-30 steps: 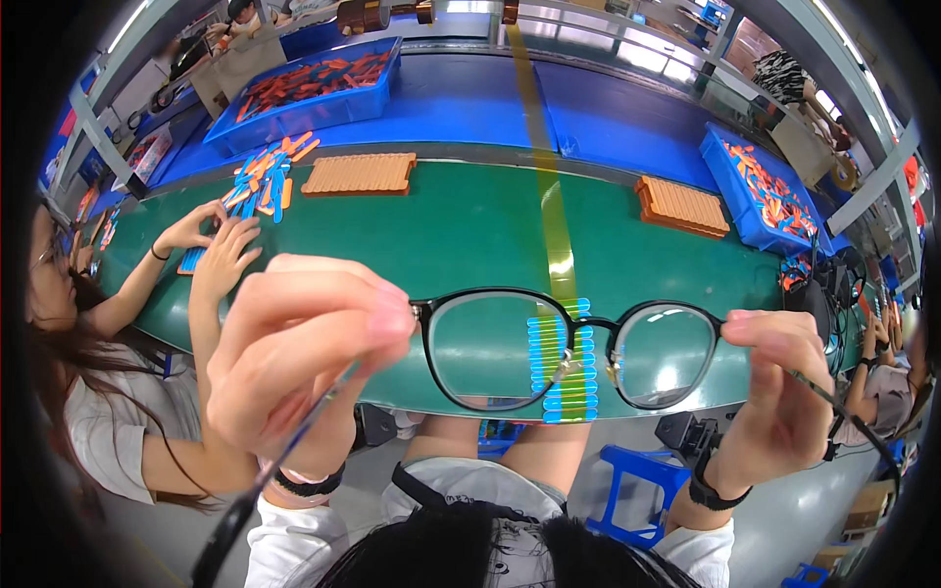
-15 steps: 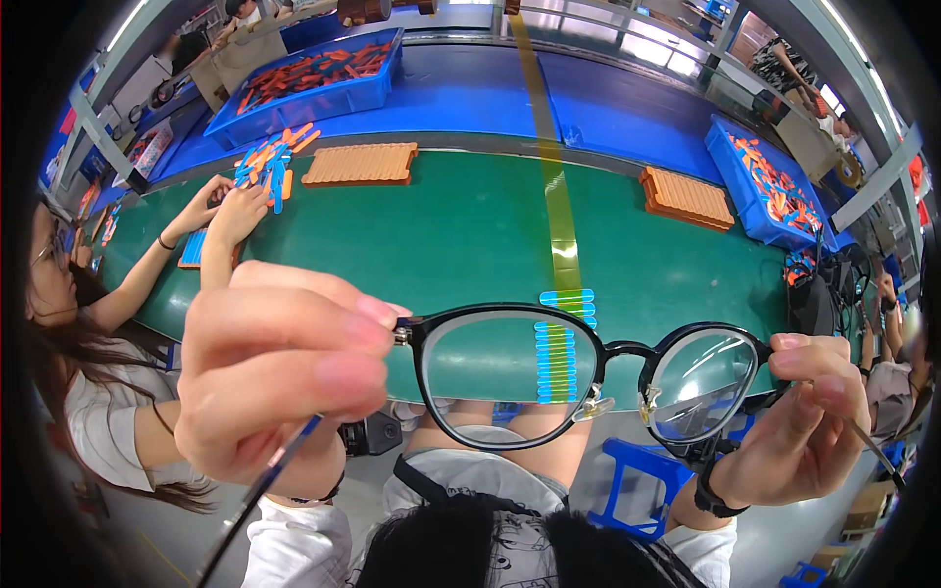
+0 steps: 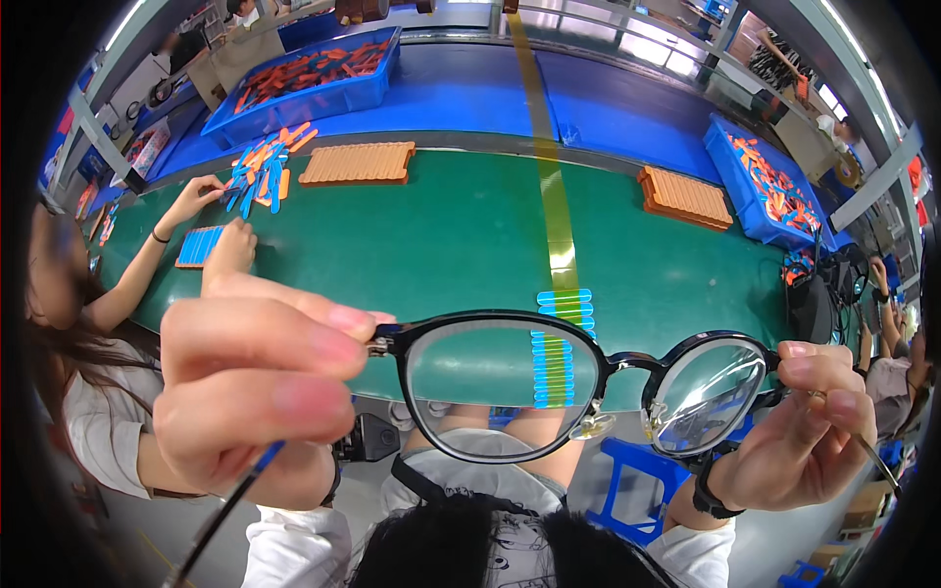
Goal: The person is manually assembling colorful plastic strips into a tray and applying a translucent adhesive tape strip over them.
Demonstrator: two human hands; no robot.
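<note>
A pair of black-rimmed eyeglasses (image 3: 627, 362) is held up close before me, lenses spread across the lower middle. My left hand (image 3: 255, 382) pinches the hinge end of one temple, which slants down past the fingers. Near the other hinge, the fingers of my right hand (image 3: 809, 421) are closed on the second temple. Behind the left lens, a row of blue strips (image 3: 553, 367) lies along yellow tape (image 3: 560, 240) on the green table (image 3: 421, 245). The lens rim crosses over part of this row.
At the left a co-worker's hands (image 3: 233, 247) work by a tray of blue strips (image 3: 201, 247) and a pile of blue and orange strips (image 3: 263, 171). Orange ribbed trays (image 3: 358, 164) and blue bins (image 3: 294, 120) stand farther back. A blue stool (image 3: 637, 480) is below the table.
The glasses have come slightly nearer and tilted a little. My left hand has shifted left. The co-worker's hands have moved apart, one now beside the tray of blue strips.
</note>
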